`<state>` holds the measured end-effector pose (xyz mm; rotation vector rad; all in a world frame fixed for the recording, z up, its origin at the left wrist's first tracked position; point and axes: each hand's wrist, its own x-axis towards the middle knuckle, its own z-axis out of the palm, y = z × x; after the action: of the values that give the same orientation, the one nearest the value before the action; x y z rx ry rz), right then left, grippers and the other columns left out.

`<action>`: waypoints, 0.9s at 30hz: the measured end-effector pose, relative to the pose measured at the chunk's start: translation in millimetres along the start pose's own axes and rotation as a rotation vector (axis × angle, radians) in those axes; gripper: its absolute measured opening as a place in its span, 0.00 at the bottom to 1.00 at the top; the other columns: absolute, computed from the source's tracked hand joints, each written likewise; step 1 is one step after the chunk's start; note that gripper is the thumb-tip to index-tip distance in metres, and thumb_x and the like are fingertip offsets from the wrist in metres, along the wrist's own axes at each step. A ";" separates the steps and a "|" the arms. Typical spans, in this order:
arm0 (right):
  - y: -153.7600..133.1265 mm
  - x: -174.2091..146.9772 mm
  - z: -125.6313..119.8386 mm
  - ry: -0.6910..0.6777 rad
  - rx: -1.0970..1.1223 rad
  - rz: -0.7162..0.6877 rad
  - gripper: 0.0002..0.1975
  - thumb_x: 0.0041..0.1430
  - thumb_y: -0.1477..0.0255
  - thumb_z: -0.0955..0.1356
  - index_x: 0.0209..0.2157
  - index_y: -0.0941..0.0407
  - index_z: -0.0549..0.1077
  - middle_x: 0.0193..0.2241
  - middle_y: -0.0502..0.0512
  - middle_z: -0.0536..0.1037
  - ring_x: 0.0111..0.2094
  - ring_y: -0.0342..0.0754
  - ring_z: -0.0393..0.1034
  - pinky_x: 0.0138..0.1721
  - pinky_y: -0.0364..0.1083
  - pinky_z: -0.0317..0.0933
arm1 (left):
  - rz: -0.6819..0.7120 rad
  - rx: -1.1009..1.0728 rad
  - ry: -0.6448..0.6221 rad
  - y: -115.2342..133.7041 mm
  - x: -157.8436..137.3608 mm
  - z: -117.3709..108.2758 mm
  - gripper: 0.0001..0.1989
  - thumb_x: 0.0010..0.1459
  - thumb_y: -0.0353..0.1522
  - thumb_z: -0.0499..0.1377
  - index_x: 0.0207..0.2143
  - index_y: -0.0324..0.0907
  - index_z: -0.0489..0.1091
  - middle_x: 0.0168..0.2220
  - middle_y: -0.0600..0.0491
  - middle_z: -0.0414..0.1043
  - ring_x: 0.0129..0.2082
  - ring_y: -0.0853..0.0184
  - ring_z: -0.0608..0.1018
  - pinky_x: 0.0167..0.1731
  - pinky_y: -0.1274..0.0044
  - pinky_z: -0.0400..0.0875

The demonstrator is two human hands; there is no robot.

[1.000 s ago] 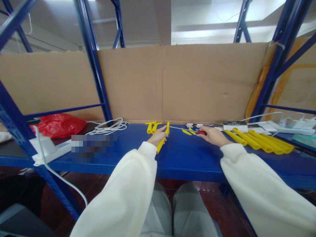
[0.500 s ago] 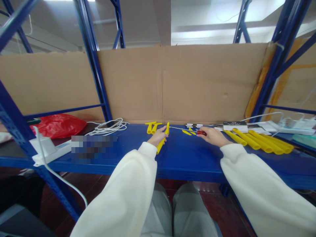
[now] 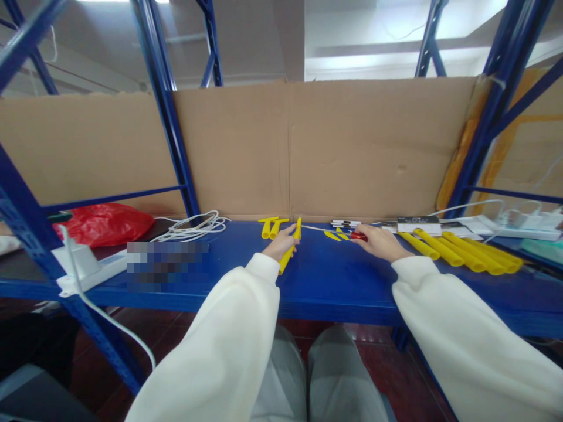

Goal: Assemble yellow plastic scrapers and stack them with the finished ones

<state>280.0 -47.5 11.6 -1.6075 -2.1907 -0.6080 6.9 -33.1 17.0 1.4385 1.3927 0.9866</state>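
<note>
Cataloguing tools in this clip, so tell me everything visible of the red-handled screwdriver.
The screwdriver has a glossy red handle, plastic by its look, and a thin, straight, silvery shaft that looks like metal. The right hand grips the handle, hiding part of it. The shaft runs leftward over the blue tabletop toward the yellow piece in the left hand. Whether its tip touches that piece is too small to tell.

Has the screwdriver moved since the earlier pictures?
No shift shows: the screwdriver in the right hand keeps its place against the cardboard behind. Whether it has turned about its length, I cannot tell.
</note>
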 end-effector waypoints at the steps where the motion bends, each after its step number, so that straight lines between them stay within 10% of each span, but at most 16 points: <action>1: 0.1 -0.1 0.4 0.012 0.001 -0.005 0.11 0.64 0.64 0.63 0.39 0.53 0.74 0.40 0.58 0.82 0.38 0.53 0.76 0.32 0.45 0.60 | 0.003 -0.002 0.001 -0.2 0.2 -0.1 0.37 0.59 0.19 0.53 0.69 0.47 0.52 0.34 0.51 0.71 0.18 0.75 0.66 0.13 0.84 0.60; 27: -0.2 1.4 3.3 -0.014 0.016 0.014 0.07 0.62 0.66 0.65 0.39 0.53 0.71 0.31 0.56 0.81 0.31 0.52 0.76 0.28 0.44 0.56 | 0.009 -0.015 0.030 -1.8 2.7 0.8 0.38 0.57 0.19 0.55 0.68 0.47 0.54 0.32 0.53 0.71 0.16 0.77 0.66 0.12 0.86 0.59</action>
<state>279.3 -44.6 9.5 -1.6224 -2.1866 -0.5759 7.3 -30.6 14.9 1.4260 1.3986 1.0259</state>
